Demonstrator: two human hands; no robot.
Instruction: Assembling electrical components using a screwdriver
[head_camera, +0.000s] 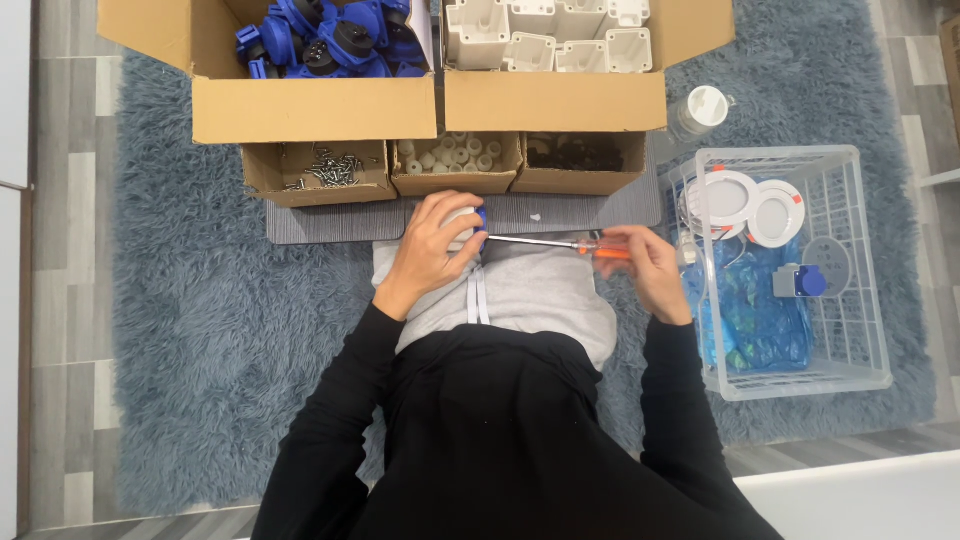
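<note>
Over the grey mat (560, 212) on the blue rug (200, 300), the left hand (432, 250) is wrapping tightly around a small white and blue part (476, 222), while the right hand (645, 262) is gripping the orange handle of a screwdriver (560, 243) whose tip is meeting that part sideways. Because the part is being held in the air above the lap, the tip could slip off the screw and jab the left fingers, or the screw could drop into the rug's deep pile. Behind the mat, two large cardboard boxes are holding blue parts (335, 38) and white housings (550, 35); three small boxes are carrying screws (330, 168), white plugs (452, 155) and dark pieces (580, 152). A clear crate (860, 300) is holding round white fittings (750, 205) and blue bags (750, 310).
</note>
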